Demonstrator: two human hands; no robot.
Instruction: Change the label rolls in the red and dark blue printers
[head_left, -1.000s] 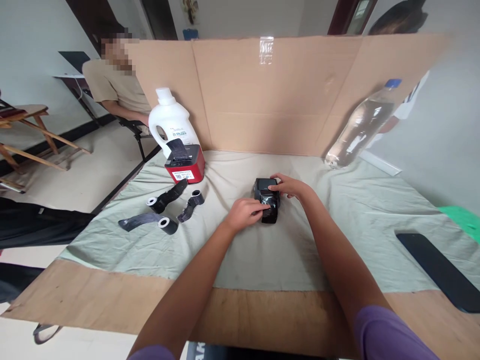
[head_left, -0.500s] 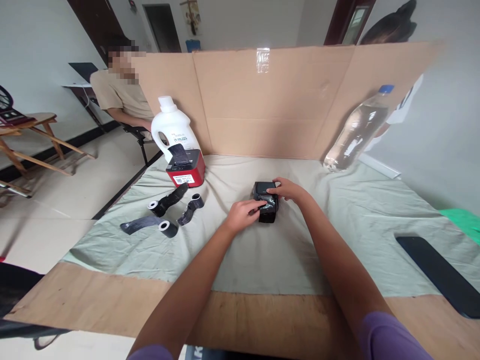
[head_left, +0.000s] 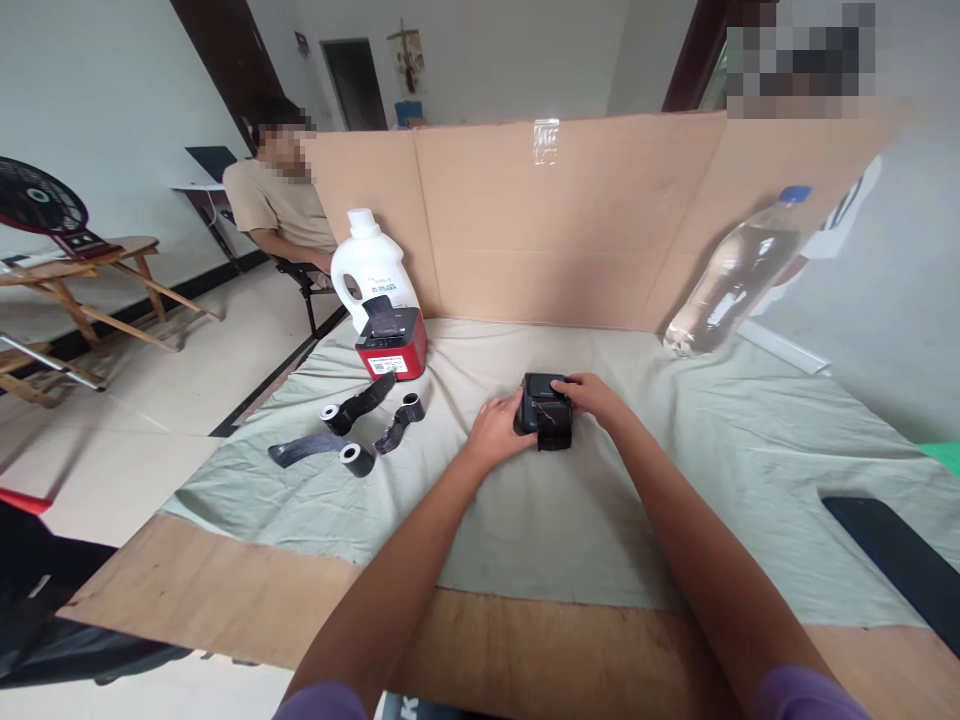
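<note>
A small black boxy device [head_left: 545,387], which looks like a mini receipt printer, rests on the cloth in the middle. A shiny dark strip [head_left: 555,430] hangs down its front. My left hand [head_left: 498,428] grips its left side, thumb toward the front and fingers along the side. On the right, my right hand [head_left: 592,394] holds the device, its thumb or a finger lying on the top edge; the other fingers are partly hidden behind it. To the left lie several rolls of dark paper or film [head_left: 357,459] with partly unrolled strips.
Back left stand a red-and-black printer [head_left: 405,358] with a dark strip, and a white detergent bottle [head_left: 390,260]. Cardboard [head_left: 525,240] walls the back. A clear bottle [head_left: 731,285] leans at right; a dark phone-like slab [head_left: 892,555] lies front right. A person [head_left: 262,195] sits behind.
My left hand has moved from the device's front strip to its left side and now grips it there. My right hand stays on the right side. The camera view has shifted slightly.
</note>
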